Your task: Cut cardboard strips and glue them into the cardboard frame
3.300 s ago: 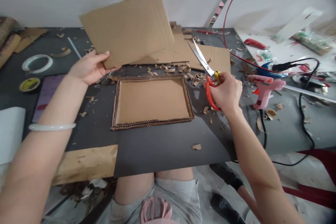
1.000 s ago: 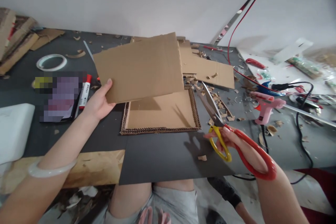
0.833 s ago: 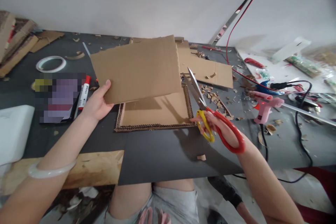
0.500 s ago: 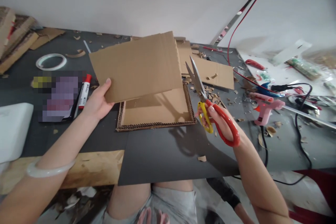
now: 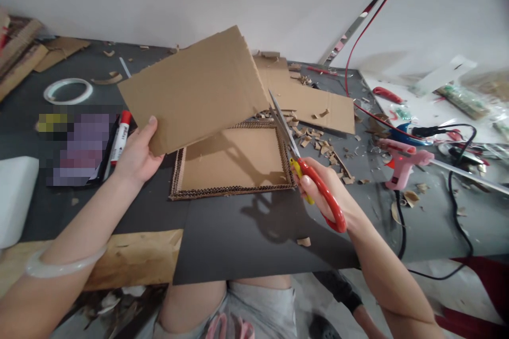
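Just then I had swung the corrugated cardboard sheet (image 5: 194, 90) round, so that its right end rose and more of the shallow cardboard tray (image 5: 234, 190) beneath showed, including much of the far wall. The scissors (image 5: 323, 189) had come leftward too. That put their parted blades at the sheet's lower right corner, above the tray's right side, where a moment earlier they had stood apart from it; whether steel touched board I could not tell.

My left hand (image 5: 137, 156) pinched the sheet by its lower left corner, thumb in front, over the tray's left wall. My right hand (image 5: 318, 185) was wrapped round the scissor handles, just beside the tray's right wall.

Counting, I had one sheet, one pair of scissors and one tray, which lay flat on the dark tabletop (image 5: 222, 243). To the tray's left were one red-capped marker (image 5: 120, 137), one phone (image 5: 85, 148) with its screen obscured, one yellow item (image 5: 51, 122) too blurred to name, and one white ring (image 5: 67, 100) farther back. Well to the tray's right sat one pink glue gun (image 5: 401, 161), with one red-handled cutter (image 5: 387, 95) beyond it. Behind the tray and to its right lay flat cardboard offcuts (image 5: 318, 108), partly hidden, so I could not number them; the curled scraps (image 5: 328, 151) nearer the tray's right were too many and too small to count.
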Demonstrator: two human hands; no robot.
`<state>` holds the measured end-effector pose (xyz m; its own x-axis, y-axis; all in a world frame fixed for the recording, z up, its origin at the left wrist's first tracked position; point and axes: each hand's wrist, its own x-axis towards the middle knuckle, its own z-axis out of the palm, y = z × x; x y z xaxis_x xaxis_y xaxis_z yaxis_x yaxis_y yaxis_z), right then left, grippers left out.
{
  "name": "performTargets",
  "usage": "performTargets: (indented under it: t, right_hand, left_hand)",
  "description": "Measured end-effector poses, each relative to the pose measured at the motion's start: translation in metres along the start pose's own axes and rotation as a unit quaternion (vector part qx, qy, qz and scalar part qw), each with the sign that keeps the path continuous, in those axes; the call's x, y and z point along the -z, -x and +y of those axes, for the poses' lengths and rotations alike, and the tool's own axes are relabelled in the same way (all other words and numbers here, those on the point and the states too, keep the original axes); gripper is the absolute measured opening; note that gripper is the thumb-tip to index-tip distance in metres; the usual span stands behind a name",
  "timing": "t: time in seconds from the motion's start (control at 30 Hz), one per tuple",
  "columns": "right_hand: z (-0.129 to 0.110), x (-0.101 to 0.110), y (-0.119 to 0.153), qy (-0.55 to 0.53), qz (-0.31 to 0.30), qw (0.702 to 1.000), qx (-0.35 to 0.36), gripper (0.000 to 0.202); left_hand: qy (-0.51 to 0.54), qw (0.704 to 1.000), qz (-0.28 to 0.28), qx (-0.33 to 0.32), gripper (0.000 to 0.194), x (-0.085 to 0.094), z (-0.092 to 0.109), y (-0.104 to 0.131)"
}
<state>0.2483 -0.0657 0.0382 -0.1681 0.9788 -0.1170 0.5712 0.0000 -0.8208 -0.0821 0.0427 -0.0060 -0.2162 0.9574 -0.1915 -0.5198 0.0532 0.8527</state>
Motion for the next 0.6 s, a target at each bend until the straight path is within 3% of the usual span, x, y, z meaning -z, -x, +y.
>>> performTargets:
  t: [0.4, 0.6]
  right_hand:
    - [0.004, -0.003, 0.004, 0.027, 0.014, 1.0, 0.005, 0.054]
    - [0.006, -0.007, 0.006, 0.044, 0.048, 0.998, 0.025, 0.054]
  left_hand:
    - [-0.054, 0.998, -0.035, 0.005, 0.023, -0.013, -0.002, 0.018]
    - [-0.082, 0.995, -0.058, -0.004, 0.023, -0.011, 0.001, 0.019]
